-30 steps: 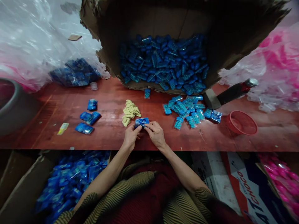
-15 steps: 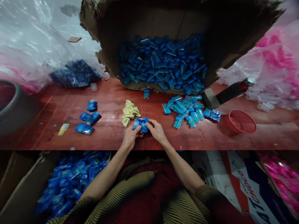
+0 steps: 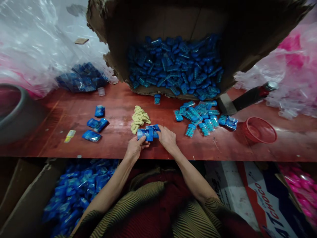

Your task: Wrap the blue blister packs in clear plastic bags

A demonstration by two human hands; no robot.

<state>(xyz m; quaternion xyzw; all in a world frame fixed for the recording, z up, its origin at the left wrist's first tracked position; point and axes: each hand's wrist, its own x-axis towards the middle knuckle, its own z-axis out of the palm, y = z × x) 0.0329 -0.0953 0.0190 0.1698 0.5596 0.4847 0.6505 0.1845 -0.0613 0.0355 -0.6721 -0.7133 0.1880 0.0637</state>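
Note:
My left hand (image 3: pixel 135 147) pinches a flat blue printed wrapper (image 3: pixel 145 134) between thumb and fingers, just above the front of the red table. Beside and partly behind it is a second blue wrapper (image 3: pixel 156 130), whose right edge my right hand (image 3: pixel 168 138) grips. The two pieces overlap; whether they are joined cannot be made out. Just beyond the wrappers lies a crumpled yellow cloth (image 3: pixel 140 117). To the right sits a loose pile of small clear boxes (image 3: pixel 194 114) with blue caps and blue candies. Several blue wrapped packs (image 3: pixel 91 135) rest on the left.
A torn carton (image 3: pixel 173 94) full of candy boxes stands at the back. Right of it are a dark bottle (image 3: pixel 255 97) and a red plastic basket (image 3: pixel 260 130). A grey tub (image 3: pixel 23 112) is at left. Below the table edge is a bin of blue packs (image 3: pixel 74 195).
The single blue piece between my hands now shows as two overlapping wrappers spread sideways. My left hand has shifted slightly left, and my right hand has closed around the right piece.

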